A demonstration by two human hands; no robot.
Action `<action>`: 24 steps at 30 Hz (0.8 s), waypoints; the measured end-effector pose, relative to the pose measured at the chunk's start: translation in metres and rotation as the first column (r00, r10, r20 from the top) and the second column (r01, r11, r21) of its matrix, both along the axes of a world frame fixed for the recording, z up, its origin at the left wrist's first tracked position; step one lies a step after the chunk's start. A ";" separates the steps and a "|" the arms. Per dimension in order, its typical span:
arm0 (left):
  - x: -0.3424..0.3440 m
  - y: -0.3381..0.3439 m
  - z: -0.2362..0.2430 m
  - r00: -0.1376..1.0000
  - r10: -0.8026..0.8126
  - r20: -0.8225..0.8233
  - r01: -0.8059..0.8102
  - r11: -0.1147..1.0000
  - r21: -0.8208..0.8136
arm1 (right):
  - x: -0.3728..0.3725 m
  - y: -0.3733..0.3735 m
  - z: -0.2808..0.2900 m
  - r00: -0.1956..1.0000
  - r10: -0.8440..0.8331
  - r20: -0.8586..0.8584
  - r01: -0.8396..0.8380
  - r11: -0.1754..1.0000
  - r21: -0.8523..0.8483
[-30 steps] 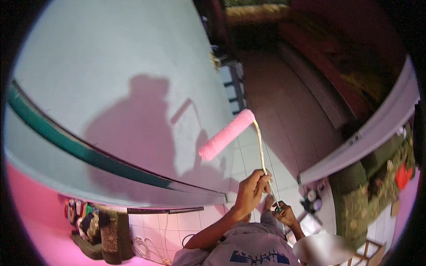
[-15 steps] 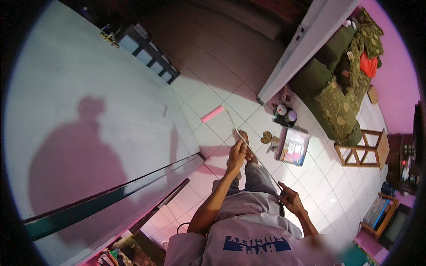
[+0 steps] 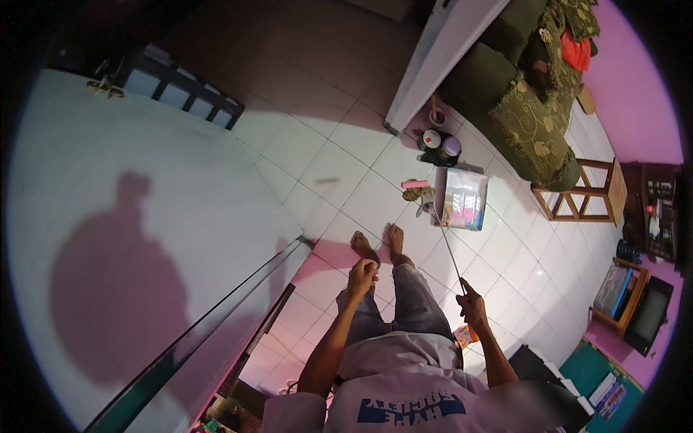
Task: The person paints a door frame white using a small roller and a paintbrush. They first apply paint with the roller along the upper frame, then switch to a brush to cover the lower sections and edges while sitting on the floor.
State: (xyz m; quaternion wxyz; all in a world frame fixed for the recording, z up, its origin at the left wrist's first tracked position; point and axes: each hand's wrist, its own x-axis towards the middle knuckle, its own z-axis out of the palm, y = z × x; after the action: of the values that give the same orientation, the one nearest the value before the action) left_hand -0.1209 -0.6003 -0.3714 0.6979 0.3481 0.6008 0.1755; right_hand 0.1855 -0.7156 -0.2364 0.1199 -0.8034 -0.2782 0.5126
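Observation:
My right hand [image 3: 473, 307] is closed around the lower end of a long thin paint roller [image 3: 415, 185]. Its pole slants up and to the left, and the pink roller head appears in front of a brownish cloth-like item [image 3: 417, 195] beside a box. Whether the head touches anything there, I cannot tell. My left hand [image 3: 362, 278] is closed in front of my left leg, away from the pole, with nothing visible in its fingers.
A white box [image 3: 464, 198] with coloured contents stands on the tiled floor near two round-lidded containers [image 3: 441, 143]. A pale wall [image 3: 94, 159] is close on my left. Farther right are a green sofa [image 3: 530, 123] and a wooden stool [image 3: 613, 191].
The roller has swung to the right, its head going from the open floor to beside the box. My left hand has let go of the pole. The view has shifted rightward.

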 end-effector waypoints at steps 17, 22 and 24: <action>0.234 0.047 -0.252 0.914 -0.350 -0.205 0.403 0.833 0.378 | 0.124 -0.063 -0.103 0.862 -0.486 -0.142 0.488 0.872 -0.021; 0.346 0.064 -0.372 0.904 -0.370 -0.213 0.423 0.845 0.327 | 0.170 -0.072 -0.151 0.783 -0.601 -0.158 0.591 0.799 -0.111; 0.381 0.072 -0.417 0.897 -0.377 -0.230 0.433 0.855 0.287 | 0.187 -0.062 -0.167 0.822 -0.555 -0.125 0.552 0.832 -0.064</action>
State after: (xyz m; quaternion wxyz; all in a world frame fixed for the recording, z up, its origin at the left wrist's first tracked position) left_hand 0.2604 -0.5278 -0.7881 0.5981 0.5926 0.5315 0.0930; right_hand 0.3729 -0.7778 -0.4035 0.2723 -0.8135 -0.0179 0.5135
